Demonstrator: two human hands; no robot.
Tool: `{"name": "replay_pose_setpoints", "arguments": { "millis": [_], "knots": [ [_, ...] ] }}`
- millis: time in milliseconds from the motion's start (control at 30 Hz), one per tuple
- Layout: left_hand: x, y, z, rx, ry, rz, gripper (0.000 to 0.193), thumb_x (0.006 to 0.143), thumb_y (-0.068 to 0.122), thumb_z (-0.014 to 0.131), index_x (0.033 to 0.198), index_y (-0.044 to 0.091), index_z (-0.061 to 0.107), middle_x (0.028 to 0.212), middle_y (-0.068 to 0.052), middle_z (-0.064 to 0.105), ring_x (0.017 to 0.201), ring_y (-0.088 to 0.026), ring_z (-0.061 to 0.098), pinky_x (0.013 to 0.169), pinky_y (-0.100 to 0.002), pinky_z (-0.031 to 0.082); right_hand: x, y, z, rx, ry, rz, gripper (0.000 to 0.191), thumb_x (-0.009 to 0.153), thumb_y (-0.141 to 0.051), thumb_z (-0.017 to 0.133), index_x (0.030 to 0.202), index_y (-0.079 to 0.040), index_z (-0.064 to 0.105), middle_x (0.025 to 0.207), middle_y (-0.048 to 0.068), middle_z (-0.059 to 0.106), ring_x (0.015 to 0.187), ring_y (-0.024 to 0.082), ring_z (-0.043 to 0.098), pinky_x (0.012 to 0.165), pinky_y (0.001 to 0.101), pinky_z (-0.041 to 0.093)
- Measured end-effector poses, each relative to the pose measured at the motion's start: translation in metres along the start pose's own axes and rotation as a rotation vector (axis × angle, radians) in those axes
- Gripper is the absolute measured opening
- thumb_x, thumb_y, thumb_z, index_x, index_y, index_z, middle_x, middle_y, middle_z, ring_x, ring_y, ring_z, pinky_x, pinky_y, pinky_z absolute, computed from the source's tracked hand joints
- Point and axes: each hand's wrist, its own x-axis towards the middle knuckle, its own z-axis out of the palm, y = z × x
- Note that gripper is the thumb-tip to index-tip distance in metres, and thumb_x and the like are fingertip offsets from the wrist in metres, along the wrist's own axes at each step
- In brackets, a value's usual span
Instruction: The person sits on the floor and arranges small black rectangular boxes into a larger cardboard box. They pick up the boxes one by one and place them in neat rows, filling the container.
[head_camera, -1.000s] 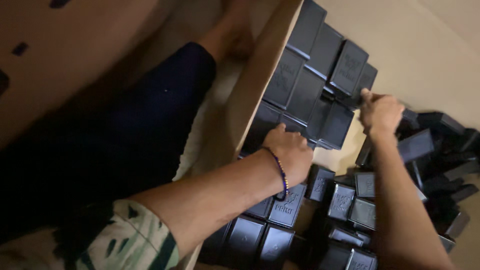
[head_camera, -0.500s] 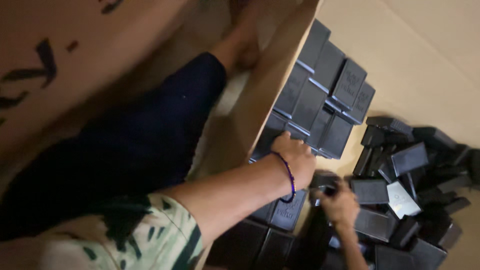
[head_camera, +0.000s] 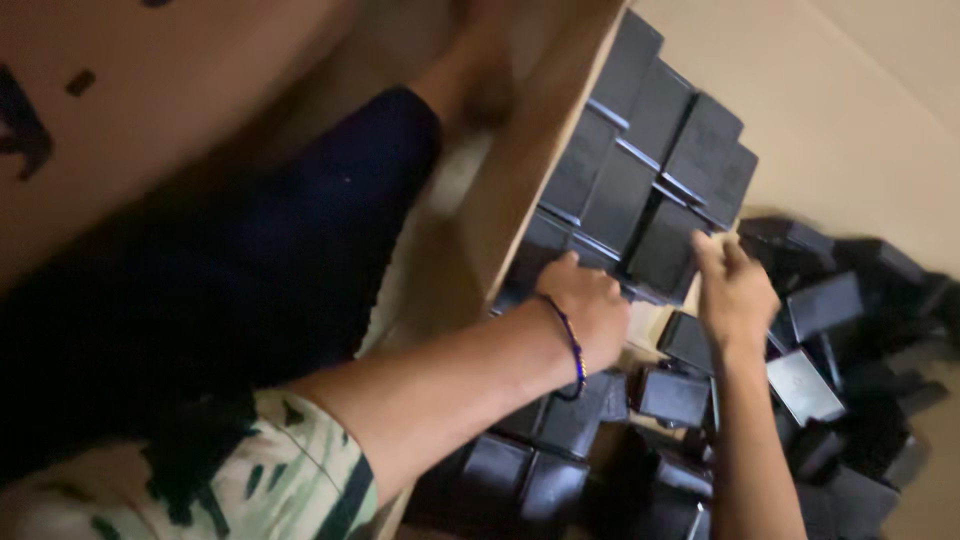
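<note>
- Black boxes (head_camera: 640, 190) stand packed in rows, touching both hands.
- Left hand (head_camera: 590, 300) presses them, fingers curled; right hand (head_camera: 735, 290) pinches one box's edge.
- Cardboard carton wall (head_camera: 520, 180) runs left of them.

A big brown cardboard box (head_camera: 520, 170) fills the middle and right of the frame, and its thin side wall runs from the top middle down to the lower middle. Inside it, near the top middle, flat black boxes (head_camera: 650, 170) stand packed tight in neat rows, and more small black boxes (head_camera: 840, 330) lie jumbled in a loose pile at the right and along the bottom. In the upper left of the frame there is another brown cardboard sheet (head_camera: 130, 120) with dark printed marks on it.
</note>
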Motion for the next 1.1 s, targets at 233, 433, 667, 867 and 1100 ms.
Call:
{"name": "replay_pose_setpoints", "arguments": {
  "millis": [233, 433, 667, 867, 1100],
  "knots": [
    [-0.001, -0.001, 0.008, 0.01, 0.054, 0.018, 0.029, 0.09, 0.027, 0.056, 0.103, 0.017, 0.08, 0.117, -0.011, 0.074, 0.116, -0.026, 0.067, 0.108, -0.055, 0.041, -0.159, 0.066, 0.067, -0.476, -0.237, -0.805, 0.087, 0.047, -0.016, 0.08, 0.13, -0.009, 0.054, 0.145, 0.025, 0.058, 0.126, 0.047, 0.064, 0.103, 0.0464, 0.052],
    [0.002, -0.002, 0.006, -0.018, 0.051, -0.012, 0.028, 0.091, 0.024, 0.055, 0.103, 0.016, 0.079, 0.117, -0.011, 0.074, 0.116, -0.026, 0.067, 0.108, -0.057, 0.04, -0.146, 0.053, 0.05, -0.086, -0.407, 0.06, 0.073, 0.074, -0.03, 0.084, 0.138, -0.007, 0.056, 0.125, 0.023, 0.068, 0.113, 0.042, 0.067, 0.098, 0.0477, 0.053],
    [-0.002, -0.005, 0.007, -0.014, 0.076, 0.018, 0.026, 0.088, 0.024, 0.058, 0.1, 0.015, 0.08, 0.114, -0.012, 0.074, 0.113, -0.027, 0.069, 0.111, -0.061, 0.038, -0.096, 0.032, 0.102, -0.125, -0.375, 0.213, 0.048, 0.088, -0.038, 0.072, 0.128, -0.013, 0.071, 0.109, 0.027, 0.072, 0.105, 0.044, 0.07, 0.092, 0.0494, 0.055],
    [-0.005, -0.001, -0.012, 0.015, 0.145, 0.062, 0.025, 0.098, 0.017, 0.054, 0.099, 0.015, 0.079, 0.106, -0.012, 0.076, 0.107, -0.03, 0.072, 0.104, -0.056, 0.047, -0.062, 0.061, 0.058, 0.318, -0.122, 0.322, 0.049, 0.103, -0.039, 0.061, 0.136, -0.004, 0.068, 0.12, 0.021, 0.073, 0.106, 0.03, 0.07, 0.092, 0.0399, 0.055],
    [0.004, -0.001, -0.008, 0.248, 0.399, 0.115, 0.023, 0.086, 0.018, 0.062, 0.098, 0.006, 0.078, 0.122, -0.016, 0.069, 0.136, -0.033, 0.049, 0.113, -0.058, 0.032, -0.037, 0.006, 0.029, 0.584, 0.114, 0.181, 0.053, 0.098, -0.042, 0.066, 0.134, -0.003, 0.067, 0.117, 0.015, 0.073, 0.105, 0.024, 0.068, 0.094, 0.0352, 0.05]
  ]
}}
